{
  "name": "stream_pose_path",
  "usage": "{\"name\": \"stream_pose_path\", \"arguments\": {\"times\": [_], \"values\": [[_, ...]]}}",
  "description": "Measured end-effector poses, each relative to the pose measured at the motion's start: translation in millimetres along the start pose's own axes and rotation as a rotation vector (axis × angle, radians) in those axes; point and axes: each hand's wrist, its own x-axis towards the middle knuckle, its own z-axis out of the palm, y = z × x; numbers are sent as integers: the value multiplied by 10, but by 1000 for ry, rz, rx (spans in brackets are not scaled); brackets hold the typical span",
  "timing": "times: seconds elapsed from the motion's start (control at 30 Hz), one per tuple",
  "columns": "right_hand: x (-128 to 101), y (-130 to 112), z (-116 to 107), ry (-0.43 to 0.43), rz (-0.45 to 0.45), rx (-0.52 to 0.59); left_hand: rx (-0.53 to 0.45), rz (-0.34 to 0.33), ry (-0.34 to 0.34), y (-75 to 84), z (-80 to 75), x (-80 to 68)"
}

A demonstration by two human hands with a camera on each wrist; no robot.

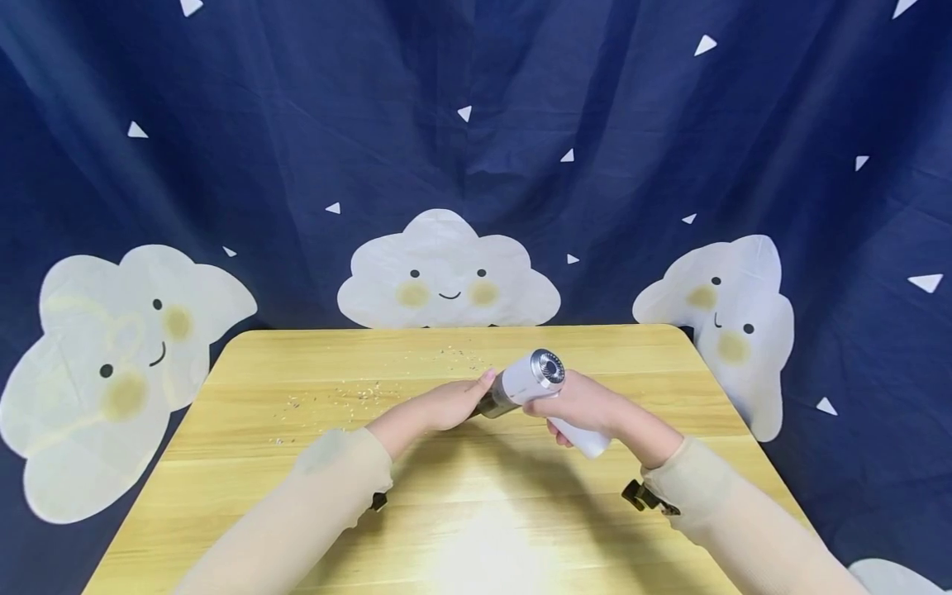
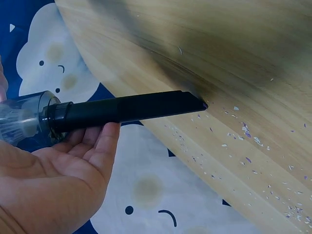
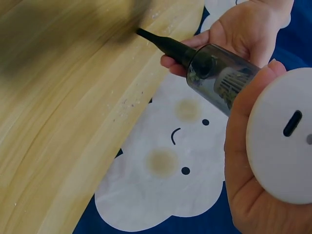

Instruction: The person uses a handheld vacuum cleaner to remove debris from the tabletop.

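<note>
A white handheld vacuum cleaner (image 1: 524, 382) with a clear dust cup (image 3: 217, 78) and a long black nozzle (image 2: 131, 107) is held between both hands above the table. My right hand (image 1: 587, 405) grips its white handle. My left hand (image 2: 73, 180) holds the front part where nozzle and dust cup meet, its fingers partly hidden behind the nozzle. In the left wrist view the slanted nozzle tip is close to the tabletop; I cannot tell if it touches. Tiny white and purple scraps (image 2: 248, 134) lie scattered around and beyond the tip.
The wooden table (image 1: 245, 496) has rounded far corners. More scraps (image 1: 357, 395) are spread over its far left and far middle. Behind it hangs a dark blue curtain (image 1: 402, 99) with white clouds and triangles. Dark wrist mounts (image 1: 649, 497) show under the sleeves.
</note>
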Motion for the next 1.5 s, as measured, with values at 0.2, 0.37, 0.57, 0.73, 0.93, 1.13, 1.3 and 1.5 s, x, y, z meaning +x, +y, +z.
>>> {"name": "stream_pose_path", "arguments": {"times": [0.2,0.37,0.57,0.73,0.93,1.13,1.3,1.5], "values": [[12,10,2,2,0,-11,10,0,-2,3,-10,-24],[28,-12,0,11,-2,-43,5,10,0,-13,-29,-36],[56,-36,4,46,-3,-91,-14,18,12,-39,-55,-47],[70,-44,10,63,-5,-99,-37,16,22,-44,-71,-37],[95,-28,23,89,-2,-97,-49,21,29,-68,-81,4],[105,-35,7,115,-4,-120,-39,31,40,-92,-89,81],[106,-27,-11,125,5,-123,-45,33,40,-87,-87,123],[116,-6,-38,142,-7,-129,-50,38,55,-72,-87,160]]}}
